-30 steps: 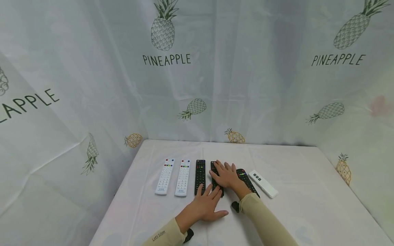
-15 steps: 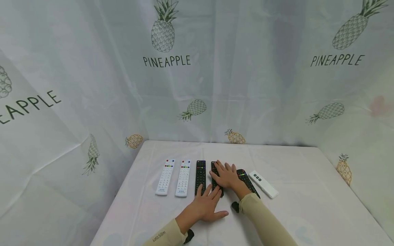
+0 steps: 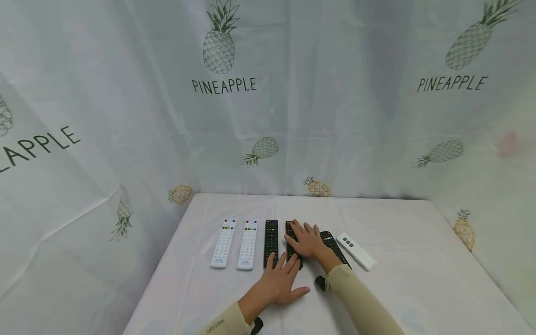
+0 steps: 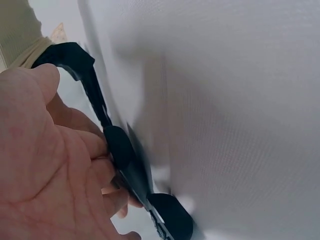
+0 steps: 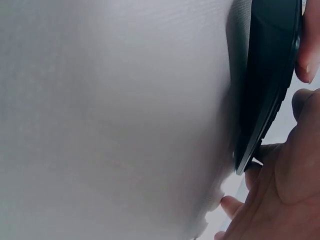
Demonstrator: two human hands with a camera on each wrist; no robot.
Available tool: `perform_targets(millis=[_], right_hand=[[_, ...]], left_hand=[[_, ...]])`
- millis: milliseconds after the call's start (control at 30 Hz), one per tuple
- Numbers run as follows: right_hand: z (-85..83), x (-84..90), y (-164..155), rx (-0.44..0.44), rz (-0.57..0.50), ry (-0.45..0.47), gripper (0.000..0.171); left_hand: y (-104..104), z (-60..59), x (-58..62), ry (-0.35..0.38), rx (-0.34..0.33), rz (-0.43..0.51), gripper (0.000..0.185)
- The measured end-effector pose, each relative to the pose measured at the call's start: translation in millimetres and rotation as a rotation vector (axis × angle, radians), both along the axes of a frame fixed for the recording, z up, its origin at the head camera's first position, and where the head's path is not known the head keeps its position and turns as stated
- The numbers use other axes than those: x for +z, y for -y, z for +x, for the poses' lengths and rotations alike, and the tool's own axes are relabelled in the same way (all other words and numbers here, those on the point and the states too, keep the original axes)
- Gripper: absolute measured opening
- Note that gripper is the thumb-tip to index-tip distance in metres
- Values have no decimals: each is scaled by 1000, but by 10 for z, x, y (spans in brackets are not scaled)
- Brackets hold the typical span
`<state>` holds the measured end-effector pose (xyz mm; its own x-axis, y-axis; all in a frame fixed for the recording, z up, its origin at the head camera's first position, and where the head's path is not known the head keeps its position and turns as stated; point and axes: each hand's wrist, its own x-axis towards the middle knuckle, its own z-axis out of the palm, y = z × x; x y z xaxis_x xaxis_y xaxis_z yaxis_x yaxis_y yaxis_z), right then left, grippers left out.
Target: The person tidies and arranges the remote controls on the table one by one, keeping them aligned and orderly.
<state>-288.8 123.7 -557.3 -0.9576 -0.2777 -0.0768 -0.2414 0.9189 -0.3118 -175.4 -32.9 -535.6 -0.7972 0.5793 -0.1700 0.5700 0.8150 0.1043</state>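
Note:
On the white table lie several TV remotes in a row. My right hand (image 3: 305, 239) rests with fingers spread on the upper part of a black remote (image 3: 289, 227), partly hiding it. Lower down, my left hand (image 3: 277, 282) has its fingers extended, with fingertips at that remote's bottom end and overlapping the foot of another black remote (image 3: 271, 237). The left thumb points right over the cloth. The left wrist view shows the left palm (image 4: 45, 165) beside black remotes (image 4: 132, 160) seen edge-on. In the right wrist view, the right hand (image 5: 290, 180) is at a black remote's side (image 5: 270, 60).
Two white remotes (image 3: 247, 245) with coloured buttons lie left of the black ones. To the right, a slanted black remote (image 3: 330, 240) is partly behind the right forearm, and a slim white remote (image 3: 356, 251) lies beyond it. A pineapple-print curtain (image 3: 343, 111) surrounds the table (image 3: 398, 242).
The head view has shifted slightly. Both hands keep their places on the remotes, and no remote has visibly moved on the table.

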Motion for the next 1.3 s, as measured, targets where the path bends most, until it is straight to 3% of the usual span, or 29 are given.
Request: perform_targets(millis=[300,467,1067,1200,1300], right_hand=[[-64,-56,-39,21,-12,-13,71],[-37,-33,-17,18,-35,1,71],[32,-32,-32,34,-52,-27,75],[32,7,-81,42,-64,-88,74],[59,63,-148,48,-101,-136,72]], left_hand=[[15,39,55,-32,-24,-9,80],[-6,66,103,1,-21,0,78],[-15,85,92,46,-41,34,75],[-30,91,105,3,-61,32,75],[-67,110,116,-63,-117,43,75]])
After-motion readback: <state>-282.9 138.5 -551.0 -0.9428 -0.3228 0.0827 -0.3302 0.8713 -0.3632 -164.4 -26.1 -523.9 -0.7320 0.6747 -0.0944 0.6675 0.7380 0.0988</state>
